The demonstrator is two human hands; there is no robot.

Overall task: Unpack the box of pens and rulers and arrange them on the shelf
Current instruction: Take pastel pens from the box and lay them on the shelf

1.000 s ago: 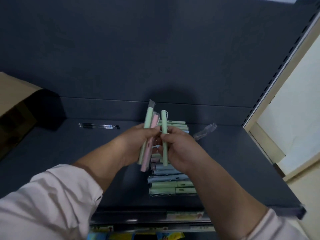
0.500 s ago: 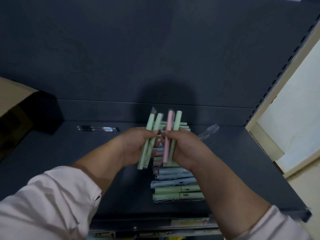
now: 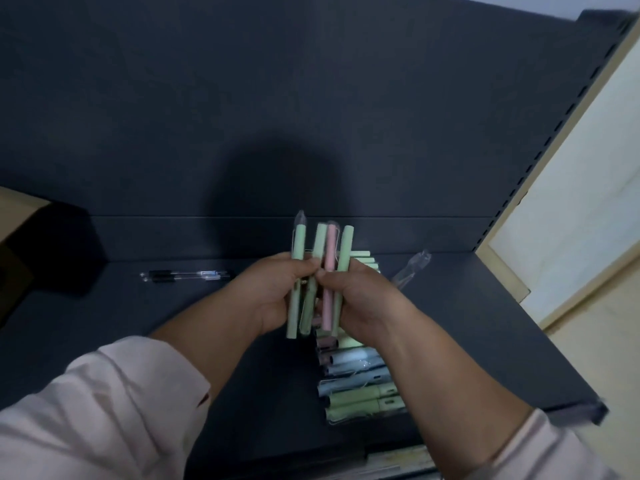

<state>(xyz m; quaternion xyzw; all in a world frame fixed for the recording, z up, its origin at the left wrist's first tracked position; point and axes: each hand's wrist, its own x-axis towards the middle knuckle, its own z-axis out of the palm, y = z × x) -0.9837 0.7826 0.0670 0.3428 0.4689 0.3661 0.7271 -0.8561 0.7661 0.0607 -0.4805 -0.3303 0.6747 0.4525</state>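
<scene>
Sorting pens above the shelf (image 3: 138,341), the left hand (image 3: 273,296) is gripping two green pens (image 3: 297,271), the right hand (image 3: 360,299) pink and green; laying them parallel beside the row (image 3: 360,386) would suit

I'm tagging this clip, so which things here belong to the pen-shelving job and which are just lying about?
Job: pastel pens in left hand and right hand; pen row; ballpoints; cardboard box; shelf.
Lying about: clear wrapper; lower-shelf items.
</scene>
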